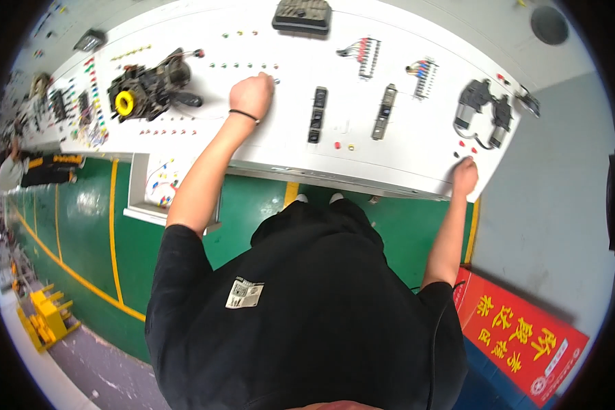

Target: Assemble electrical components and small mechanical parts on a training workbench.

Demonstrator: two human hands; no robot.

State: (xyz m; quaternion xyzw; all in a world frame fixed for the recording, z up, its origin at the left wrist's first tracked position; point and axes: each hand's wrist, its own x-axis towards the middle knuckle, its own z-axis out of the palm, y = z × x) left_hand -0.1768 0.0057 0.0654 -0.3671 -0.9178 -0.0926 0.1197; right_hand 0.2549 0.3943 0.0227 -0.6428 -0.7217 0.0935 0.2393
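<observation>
My left hand (251,97), a dark band round its wrist, is closed over the white table with its fingers curled. A small bluish part (277,81) shows right at its fingertips; whether they grip it I cannot tell. Just beyond the knuckles runs a row of small coloured parts (236,66). Far to the right, my right hand (465,176) rests closed at the table's near edge, fingers drawn together. What it holds, if anything, is hidden. Close to its fingertips lie a small red piece (474,150) and a small black piece (456,154).
Two black switch strips (318,115) (384,113) lie mid-table. Wired connector blocks (369,57) sit behind them. A black assembly with a yellow ring (143,89) stands left, two black motor-like units (484,109) right. An open drawer (140,184) juts out below.
</observation>
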